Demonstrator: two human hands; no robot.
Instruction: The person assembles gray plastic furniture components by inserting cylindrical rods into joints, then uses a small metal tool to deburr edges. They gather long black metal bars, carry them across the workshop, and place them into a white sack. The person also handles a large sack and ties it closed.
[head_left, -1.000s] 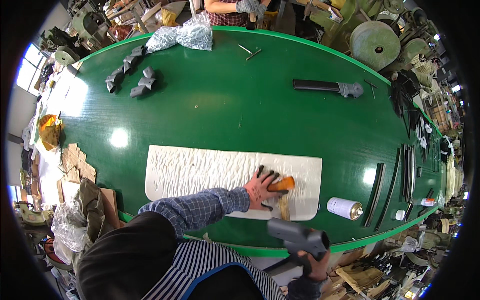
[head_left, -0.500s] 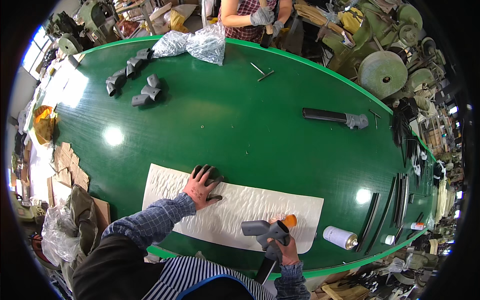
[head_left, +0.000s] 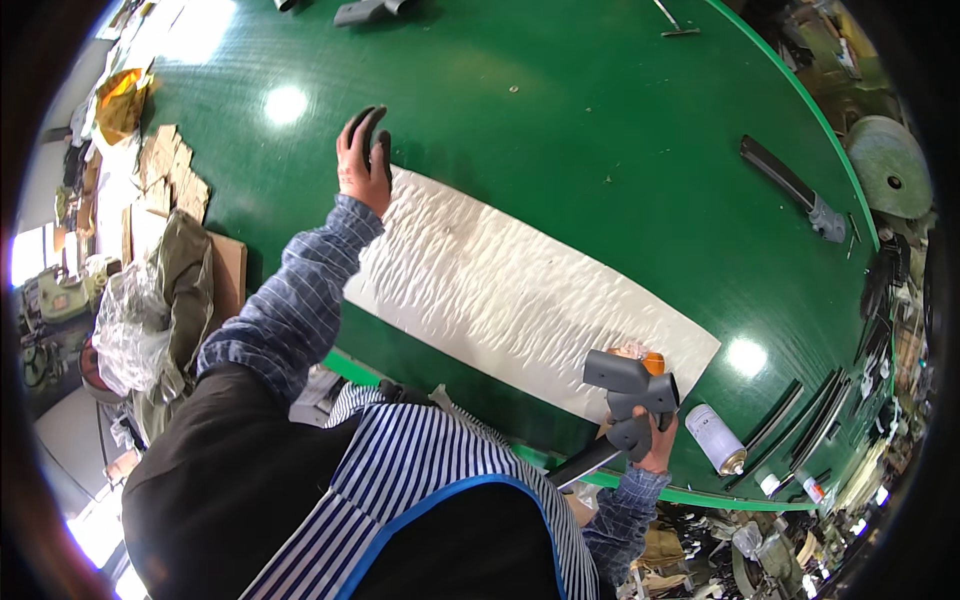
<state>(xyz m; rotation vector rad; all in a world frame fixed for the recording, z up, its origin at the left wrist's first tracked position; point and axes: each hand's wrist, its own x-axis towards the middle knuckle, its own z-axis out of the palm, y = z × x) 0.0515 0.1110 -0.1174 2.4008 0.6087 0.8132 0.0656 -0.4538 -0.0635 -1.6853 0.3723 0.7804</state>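
Note:
My left hand (head_left: 364, 168), its fingers covered in dark material, is at the far left corner of a white, wrinkled sheet (head_left: 480, 270). Its fingers are stretched out past the sheet's edge; whether it touches the sheet I cannot tell. My right hand (head_left: 656, 446) grips a dark grey branched tube connector (head_left: 625, 375) over the sheet's near right end. A black bar (head_left: 585, 464) runs from the connector down toward my striped apron. Partly hidden behind the connector, a small orange object (head_left: 653, 363) lies on the sheet.
A white spray can (head_left: 714, 438) lies right of the sheet, beside several black strips (head_left: 800, 425). A black tube with a grey fitting (head_left: 785, 178) rests far right. Torn cardboard (head_left: 172, 170) and a brown cloth (head_left: 185, 280) are left. More grey connectors (head_left: 368, 12) lie at the back.
My left hand has moved from the sheet's middle to its far left corner. My right hand still holds the connector. The view has shifted, and the person across the table is out of it.

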